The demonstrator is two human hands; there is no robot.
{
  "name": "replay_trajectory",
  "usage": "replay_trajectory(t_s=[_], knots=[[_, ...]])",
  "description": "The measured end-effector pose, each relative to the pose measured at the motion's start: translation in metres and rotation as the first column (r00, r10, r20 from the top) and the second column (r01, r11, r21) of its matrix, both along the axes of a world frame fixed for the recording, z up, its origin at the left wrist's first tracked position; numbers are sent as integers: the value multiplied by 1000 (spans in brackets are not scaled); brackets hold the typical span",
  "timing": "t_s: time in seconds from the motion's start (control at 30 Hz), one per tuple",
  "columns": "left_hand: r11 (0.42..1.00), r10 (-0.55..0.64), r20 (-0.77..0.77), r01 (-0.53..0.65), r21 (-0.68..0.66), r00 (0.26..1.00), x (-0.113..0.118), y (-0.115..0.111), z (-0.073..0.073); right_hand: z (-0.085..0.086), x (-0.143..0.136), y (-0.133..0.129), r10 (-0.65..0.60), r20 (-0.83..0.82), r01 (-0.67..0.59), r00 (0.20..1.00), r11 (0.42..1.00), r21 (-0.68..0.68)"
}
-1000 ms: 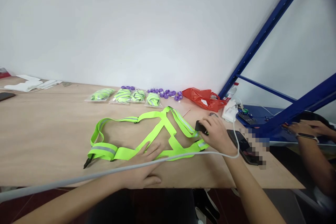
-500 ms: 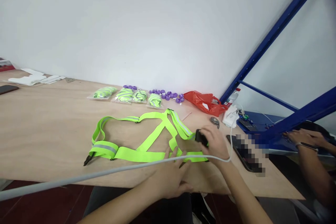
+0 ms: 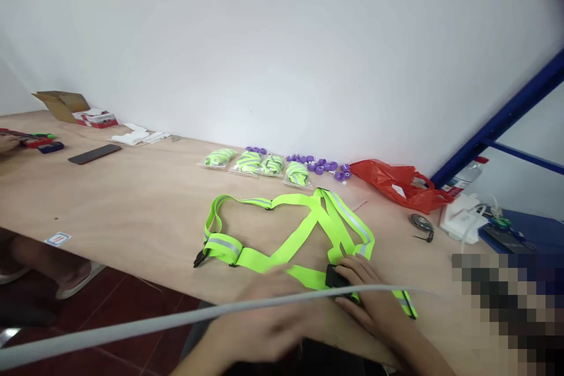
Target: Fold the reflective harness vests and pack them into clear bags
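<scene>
From the head view, four reflective strap bundles (image 3: pixel 248 163) sit bagged near the wall, while this neon-yellow reflective harness (image 3: pixel 257 259) lies loose on the table (image 3: pixel 154 205), in front of them, spread open, neither folded nor bagged. And the right hand (image 3: pixel 374 296) is curled, fingers closed around a black piece (image 3: pixel 335 278) at the harness's near strap. The left hand (image 3: pixel 268 317) is a blur over the table's near edge; can't tell how open it is, or whether it grips anything.
</scene>
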State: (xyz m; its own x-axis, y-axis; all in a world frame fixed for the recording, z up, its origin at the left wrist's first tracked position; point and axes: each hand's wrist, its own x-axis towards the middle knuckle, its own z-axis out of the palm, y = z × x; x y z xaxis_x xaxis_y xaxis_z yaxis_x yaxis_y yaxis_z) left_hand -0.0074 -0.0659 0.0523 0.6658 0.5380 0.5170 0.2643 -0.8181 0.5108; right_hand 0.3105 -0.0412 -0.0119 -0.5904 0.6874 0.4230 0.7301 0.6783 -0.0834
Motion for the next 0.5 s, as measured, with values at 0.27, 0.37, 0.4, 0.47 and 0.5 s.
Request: replay_trajectory(t_s=[0.27, 0.37, 0.4, 0.47, 0.5], knots=[[601, 767, -109, -767, -225, 633, -153, 9, -19, 1, -1, -4, -25, -6, 25, 1000, 997, -75], [617, 649, -175, -647, -447, 740, -155, 14, -23, 2, -5, -6, -58, -64, 56, 996, 998, -34], [625, 624, -161, -612, -485, 765, -153, 16, -25, 3, -7, -6, -78, -80, 77, 994, 997, -15], [644, 596, -134, -571, -509, 792, -152, 22, -30, 7, -11, -8, -101, -91, 105, 991, 993, 46], [652, 589, -129, -564, -507, 797, -153, 24, -33, 9, -14, -8, -104, -85, 112, 991, 990, 89]])
